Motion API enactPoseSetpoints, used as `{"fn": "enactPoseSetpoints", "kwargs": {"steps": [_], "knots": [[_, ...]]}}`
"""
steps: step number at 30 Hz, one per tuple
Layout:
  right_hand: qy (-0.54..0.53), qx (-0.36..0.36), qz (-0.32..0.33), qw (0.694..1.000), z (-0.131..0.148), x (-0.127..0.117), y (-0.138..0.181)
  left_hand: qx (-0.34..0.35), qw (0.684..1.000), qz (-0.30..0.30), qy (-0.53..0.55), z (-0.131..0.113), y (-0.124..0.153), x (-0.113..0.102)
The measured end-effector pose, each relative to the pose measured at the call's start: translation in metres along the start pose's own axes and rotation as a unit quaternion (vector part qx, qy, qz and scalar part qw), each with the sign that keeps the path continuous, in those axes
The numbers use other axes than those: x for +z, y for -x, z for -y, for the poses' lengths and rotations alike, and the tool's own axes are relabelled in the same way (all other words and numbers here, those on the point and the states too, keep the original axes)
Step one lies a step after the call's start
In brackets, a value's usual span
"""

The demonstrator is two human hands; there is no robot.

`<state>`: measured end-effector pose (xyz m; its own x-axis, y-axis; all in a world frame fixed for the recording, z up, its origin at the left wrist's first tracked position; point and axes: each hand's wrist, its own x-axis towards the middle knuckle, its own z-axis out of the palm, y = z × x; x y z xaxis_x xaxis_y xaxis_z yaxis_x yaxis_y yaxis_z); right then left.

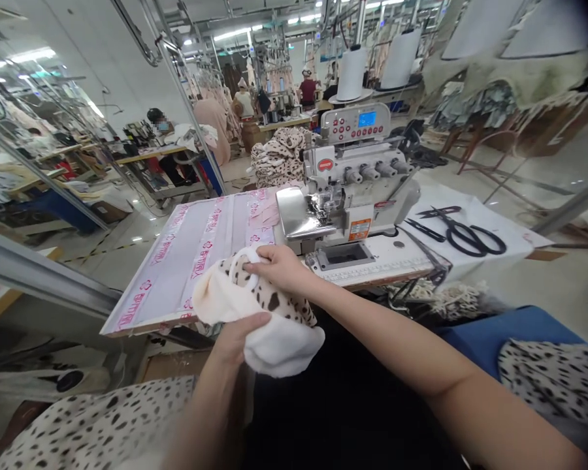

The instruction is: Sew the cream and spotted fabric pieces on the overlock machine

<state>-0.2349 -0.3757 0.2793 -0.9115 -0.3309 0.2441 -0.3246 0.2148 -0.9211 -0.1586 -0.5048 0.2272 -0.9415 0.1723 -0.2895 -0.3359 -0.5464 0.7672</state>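
A piece of plush fabric [284, 346], cream on one side and dark-spotted on the other, is held up in front of the table. My left hand [240, 333] grips its lower left side, thumb on top and the other fingers hidden beneath. Pinched at the upper edge, a white band of the same piece is between the thumb and fingers of my right hand [279, 264]. Just beyond the hands stands an overlock sewing machine [343, 176] with a lit blue display.
Left of the machine lies a table top [176, 254] covered with printed plastic. Black scissors [463, 236] and thread snips [425, 230] rest at the right. Spotted fabric is piled behind the machine [279, 156], at lower left [93, 424] and at lower right [553, 378]. Several people work farther back.
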Motion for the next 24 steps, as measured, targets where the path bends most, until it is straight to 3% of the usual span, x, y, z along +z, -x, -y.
{"fn": "enactPoseSetpoints", "kwargs": {"steps": [5,8,11,15,18,21,24], "knots": [[-0.013,0.011,0.011,1.000,0.001,-0.004,-0.005,0.017,0.999,-0.010,-0.028,0.002,-0.002,-0.004],[-0.044,-0.014,0.036,0.998,0.001,-0.015,0.006,0.054,0.998,-0.025,0.036,0.001,-0.006,-0.017],[-0.059,-0.065,0.107,0.990,-0.003,-0.031,0.032,0.104,0.981,0.045,0.157,-0.010,-0.011,-0.041],[0.024,-0.084,0.194,0.977,-0.019,-0.046,0.071,0.146,0.944,0.169,0.242,-0.021,-0.014,-0.061],[0.086,-0.070,0.190,0.976,-0.032,-0.049,0.090,0.076,0.948,0.206,0.230,-0.014,-0.015,-0.053],[0.094,-0.068,0.149,0.982,-0.043,-0.055,0.098,-0.014,0.964,0.177,0.198,-0.005,-0.012,-0.038],[0.069,-0.052,0.085,0.993,-0.051,-0.066,0.101,0.028,0.972,0.088,0.215,-0.007,-0.004,-0.033]]}}
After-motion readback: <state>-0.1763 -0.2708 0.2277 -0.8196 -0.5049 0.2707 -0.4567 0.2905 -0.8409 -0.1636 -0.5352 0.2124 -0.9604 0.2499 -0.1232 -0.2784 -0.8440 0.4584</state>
